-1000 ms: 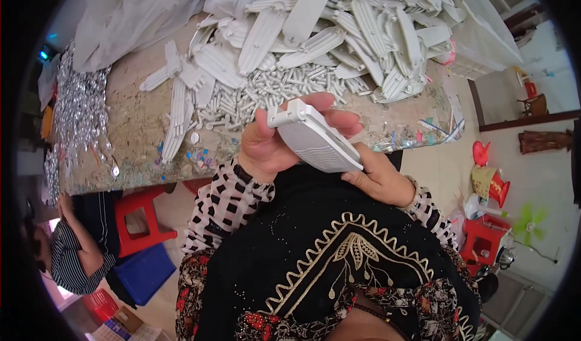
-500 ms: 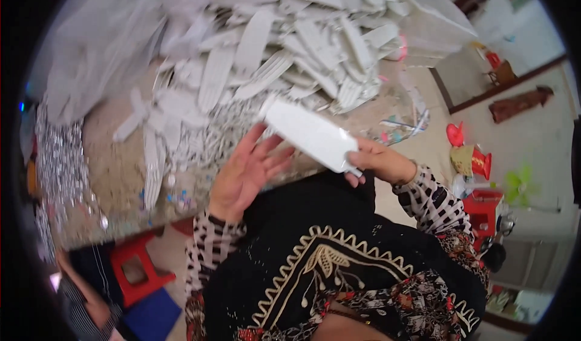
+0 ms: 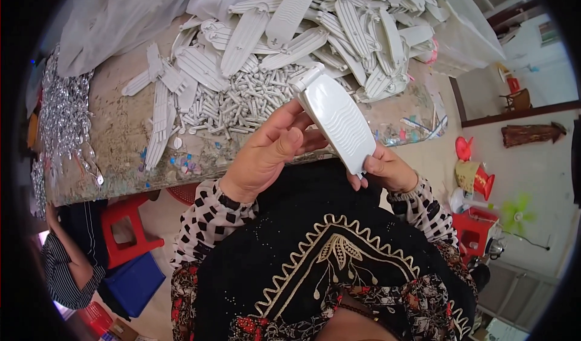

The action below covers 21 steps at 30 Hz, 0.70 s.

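Long white part: a glossy piece (image 3: 339,120) with wavy ridges sits in the center of the frame, tilted, its barrel-shaped end toward the upper left and its narrower tip toward the lower right.
Right hand: this hand (image 3: 387,167), right of center, grips the lower tip, thumb on the ridged face and fingers beneath.
Left hand: this hand (image 3: 266,156), left of center, is spread, thumb lifted clear of the piece; its fingers reach behind the upper half, and whether they touch it is hidden.
Heap: similar white pieces (image 3: 245,41) lie at top center, jumbled and overlapping on the worn table (image 3: 121,123).
Pins: small pale pins (image 3: 236,102) are scattered just below the heap, partly behind the held piece.
Left edge: a bundle of silver strands (image 3: 66,117) hangs beside the table's end.
Slip risk: with one firm hold at the tip, the far end could swing or drop, likely from the smooth surface and the leverage of its length.
Scatter risk: a dropped piece could knock pins about, since they lie loose near it.
Writing: no brand, label or lettering is readable on the held piece or the heap.
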Motion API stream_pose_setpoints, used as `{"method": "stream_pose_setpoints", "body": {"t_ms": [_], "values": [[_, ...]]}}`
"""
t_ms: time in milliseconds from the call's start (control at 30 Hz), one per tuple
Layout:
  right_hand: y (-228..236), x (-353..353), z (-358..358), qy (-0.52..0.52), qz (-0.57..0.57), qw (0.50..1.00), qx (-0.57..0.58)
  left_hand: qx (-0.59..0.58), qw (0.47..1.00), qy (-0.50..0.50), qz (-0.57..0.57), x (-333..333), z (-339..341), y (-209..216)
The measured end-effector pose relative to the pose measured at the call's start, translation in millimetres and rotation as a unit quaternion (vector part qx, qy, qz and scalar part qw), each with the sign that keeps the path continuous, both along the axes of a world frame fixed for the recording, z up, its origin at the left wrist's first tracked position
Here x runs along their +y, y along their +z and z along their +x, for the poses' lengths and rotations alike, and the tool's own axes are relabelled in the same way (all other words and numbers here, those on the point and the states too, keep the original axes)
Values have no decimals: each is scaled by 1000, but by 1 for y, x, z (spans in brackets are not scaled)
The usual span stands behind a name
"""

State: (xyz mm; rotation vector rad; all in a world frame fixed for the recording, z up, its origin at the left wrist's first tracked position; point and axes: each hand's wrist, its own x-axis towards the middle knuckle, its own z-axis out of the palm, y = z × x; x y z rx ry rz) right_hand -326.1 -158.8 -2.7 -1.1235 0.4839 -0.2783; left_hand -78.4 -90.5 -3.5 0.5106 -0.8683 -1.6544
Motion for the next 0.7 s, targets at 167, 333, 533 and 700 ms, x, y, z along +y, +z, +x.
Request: {"method": "stream_pose_setpoints", "body": {"t_ms": [167,333,533,700], "values": [[1,3,-18,-46,-13,999,21,-12,1000,-26,12,-12,-8,-15],[-15,-8,-74,-302,-194,925,125,-225,973,20,42,-11,0,-58],[-20,-16,-120,-525,-480,630,310,-322,942,38,84,2,12,-100],[-36,-24,-128,-552,-513,567,334,-314,945,50,81,6,6,-95]]}}
